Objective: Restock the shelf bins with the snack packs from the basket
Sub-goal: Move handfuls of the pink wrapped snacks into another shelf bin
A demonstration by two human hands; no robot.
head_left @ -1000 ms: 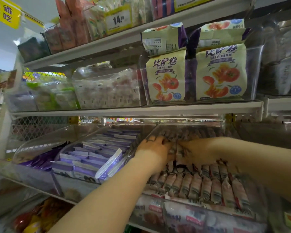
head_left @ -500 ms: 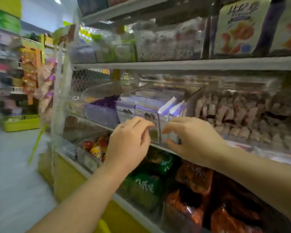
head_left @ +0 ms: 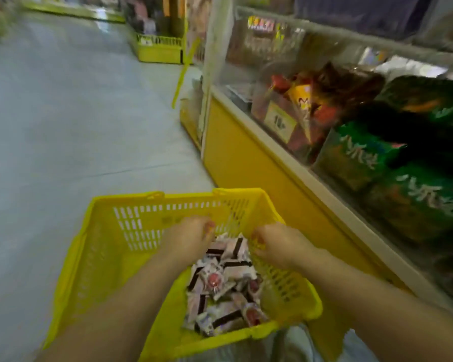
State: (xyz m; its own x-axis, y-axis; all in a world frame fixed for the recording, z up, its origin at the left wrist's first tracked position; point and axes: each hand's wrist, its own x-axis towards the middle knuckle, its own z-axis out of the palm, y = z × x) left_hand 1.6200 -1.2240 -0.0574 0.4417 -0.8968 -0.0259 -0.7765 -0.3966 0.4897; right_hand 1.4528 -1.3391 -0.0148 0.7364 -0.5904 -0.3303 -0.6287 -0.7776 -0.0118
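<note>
A yellow plastic basket (head_left: pixel 152 197) sits on the floor beside the shelf unit. It holds several small white snack packs (head_left: pixel 220 280) with dark stripes and red marks. My left hand (head_left: pixel 188 239) reaches down into the basket, its fingers loosely bent just over the far packs. Over the basket's right wall hovers my right hand (head_left: pixel 277 246), fingers bent downward. I see no pack in either hand. The view is motion-blurred, and the upper shelf bins are out of frame.
The shelf unit's yellow base (head_left: pixel 246 158) runs along the right. Its lowest clear-fronted bins hold red and orange bags (head_left: pixel 298 100) and green bags (head_left: pixel 356 158). Grey aisle floor (head_left: pixel 76 113) stretches left. Another yellow basket (head_left: pixel 157 50) stands far up the aisle.
My view swung from the shelf bins down to the basket on the floor. Both hands left the bin of brown packs, passed the purple-box bin and came down into the basket.
</note>
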